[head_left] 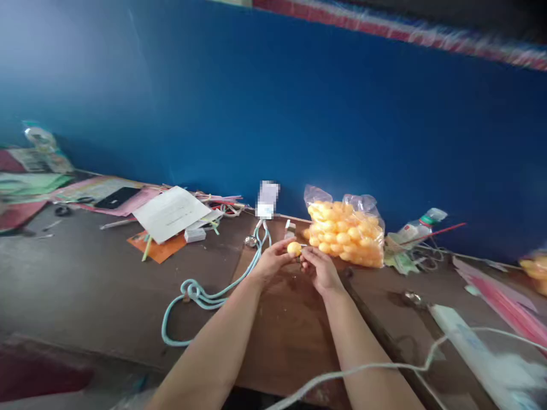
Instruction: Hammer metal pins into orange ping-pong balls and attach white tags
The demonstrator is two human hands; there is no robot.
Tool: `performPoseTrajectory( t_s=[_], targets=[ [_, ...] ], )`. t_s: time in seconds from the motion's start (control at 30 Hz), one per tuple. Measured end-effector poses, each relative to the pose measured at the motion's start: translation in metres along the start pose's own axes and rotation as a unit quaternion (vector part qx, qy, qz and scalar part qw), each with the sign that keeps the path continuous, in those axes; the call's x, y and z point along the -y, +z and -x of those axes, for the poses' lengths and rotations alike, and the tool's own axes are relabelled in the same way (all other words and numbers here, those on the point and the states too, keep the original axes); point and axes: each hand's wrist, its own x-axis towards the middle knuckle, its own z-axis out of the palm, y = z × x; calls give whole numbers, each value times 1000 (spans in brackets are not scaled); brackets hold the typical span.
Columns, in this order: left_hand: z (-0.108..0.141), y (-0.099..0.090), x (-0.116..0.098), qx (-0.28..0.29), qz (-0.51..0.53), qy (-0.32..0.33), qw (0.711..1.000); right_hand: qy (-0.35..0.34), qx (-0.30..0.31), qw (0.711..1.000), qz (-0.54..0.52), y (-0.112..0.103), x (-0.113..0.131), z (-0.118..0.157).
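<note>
My left hand (pixel 276 259) pinches a small yellow-orange ball (pixel 294 249) between its fingertips, above the brown table (pixel 277 336). Close on the ball's right side is my right hand (pixel 319 269), its fingers pinched together around something small and dark that I cannot make out. Just behind my hands, a clear plastic bag (pixel 348 233) full of similar yellow-orange balls leans near the blue wall. A small white object (pixel 289 229) stands between the bag and a light blue cord (pixel 209 299), which curls to the left of my left forearm.
Papers (pixel 172 213), a black phone (pixel 117 197) and an orange sheet (pixel 160 250) lie on the left. Toward the right are a plastic bottle (pixel 421 225), a metal object (pixel 412 298) and pink sheets (pixel 504 296). A white cable (pixel 342 374) crosses in front of my right forearm.
</note>
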Motion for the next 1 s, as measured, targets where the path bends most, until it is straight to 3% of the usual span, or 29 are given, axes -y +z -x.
performPoseTrajectory(
  t_s=[1.0],
  targets=[
    [-3, -2, 1, -14, -52, -4, 999, 15, 9, 999, 30, 5, 9, 6]
  ],
)
